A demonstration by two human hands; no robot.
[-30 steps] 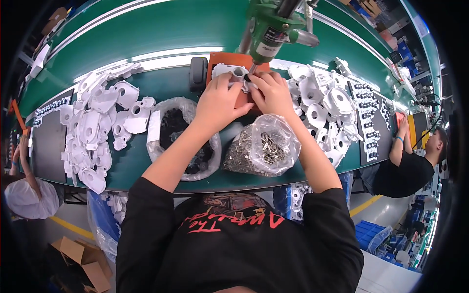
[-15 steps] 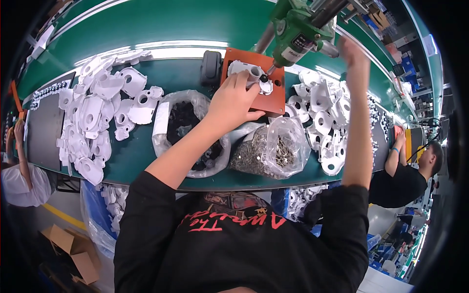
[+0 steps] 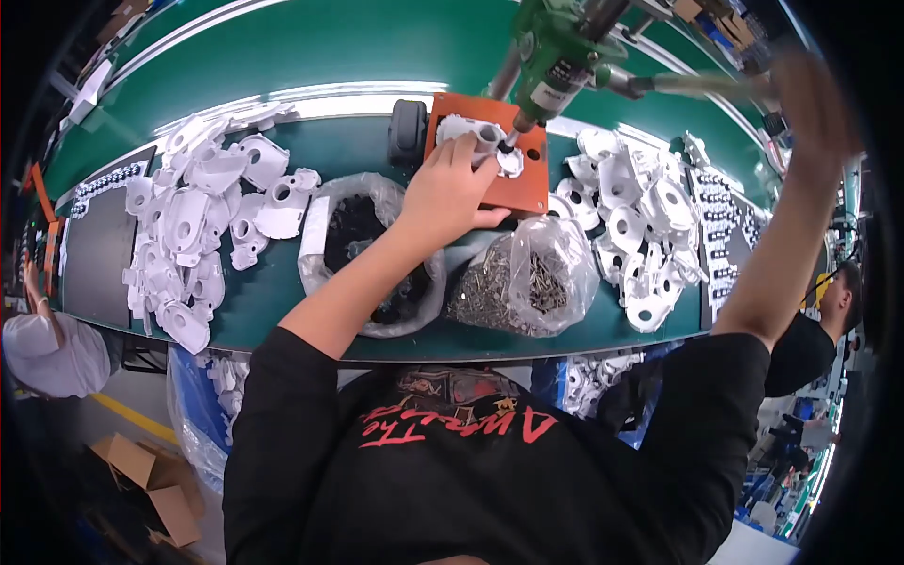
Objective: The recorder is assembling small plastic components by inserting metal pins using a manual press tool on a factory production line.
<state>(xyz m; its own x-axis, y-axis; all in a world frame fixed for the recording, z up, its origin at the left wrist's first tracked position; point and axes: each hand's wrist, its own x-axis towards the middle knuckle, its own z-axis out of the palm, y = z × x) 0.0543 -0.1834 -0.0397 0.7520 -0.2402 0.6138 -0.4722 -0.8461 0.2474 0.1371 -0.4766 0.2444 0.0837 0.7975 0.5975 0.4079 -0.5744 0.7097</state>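
My left hand (image 3: 450, 188) is closed on a white plastic housing (image 3: 468, 130), pressing it onto an orange fixture block (image 3: 517, 193). A small black piece (image 3: 506, 147) sits in the housing beside my fingertips. Directly over it, the tip of the green bench press (image 3: 556, 66) comes down at or just above the black piece; I cannot tell whether they touch. Far to the right, my right hand (image 3: 817, 118) is smeared by motion, wrapped round the end of the press's lever (image 3: 702, 87).
White housings lie heaped at left (image 3: 184, 221) and right (image 3: 650, 226). Nearer me stand a bag of black parts (image 3: 350, 226) and a bag of metal screws (image 3: 539, 282). A black box (image 3: 408, 132) stands beside the fixture. Co-workers sit at left (image 3: 56, 353) and right (image 3: 805, 348).
My right hand has swung outward to the right and toward me, bringing the lever round with it. My left hand stays on the housing. The whole view has shifted slightly.
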